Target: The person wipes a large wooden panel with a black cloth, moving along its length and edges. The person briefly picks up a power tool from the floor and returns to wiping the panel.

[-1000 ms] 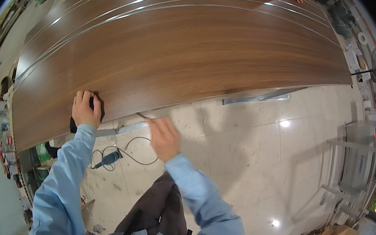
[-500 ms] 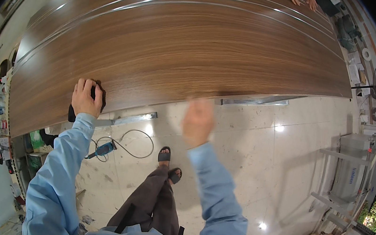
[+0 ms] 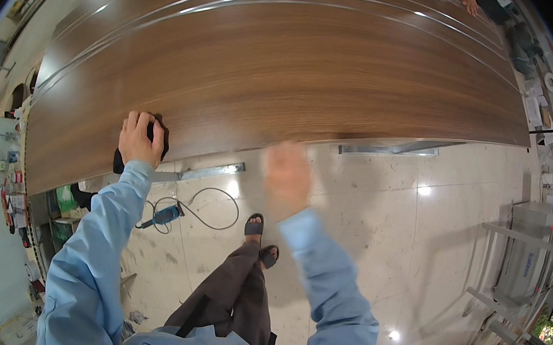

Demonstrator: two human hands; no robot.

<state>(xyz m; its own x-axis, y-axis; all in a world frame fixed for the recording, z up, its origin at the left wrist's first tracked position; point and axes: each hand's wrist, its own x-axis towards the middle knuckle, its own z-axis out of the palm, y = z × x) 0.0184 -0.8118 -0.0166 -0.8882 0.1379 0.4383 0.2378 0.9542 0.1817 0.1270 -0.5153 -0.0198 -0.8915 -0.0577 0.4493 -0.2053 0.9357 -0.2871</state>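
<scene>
Across the upper half of our view lies a broad brown wood-grain panel, its long near edge running from the lower left up to the right. At the left part of that edge sits a black object, mostly covered by our left hand, so we cannot make out its full shape. We have that hand closed on it from above, back of the hand up, fingers bent and pointing away from us, with black showing between thumb and forefinger and again beside the wrist. Our left sleeve rises almost straight from the lower edge, tilting slightly to the right.

Farther right, by the middle of the near edge, our right hand is smeared by motion blur; we cannot tell whether it is open or closed, holds anything, or touches the panel. Our right sleeve slants up and to the left, the elbow bent outward.

Beyond, shiny strips run lengthwise over the panel's far part, and a co-worker's hands show at the upper right. Below the near edge, a metal bar slants over the pale floor, near a blue tool with a looping dark cord. Our feet, in dark sandals, stand just right of it.
</scene>
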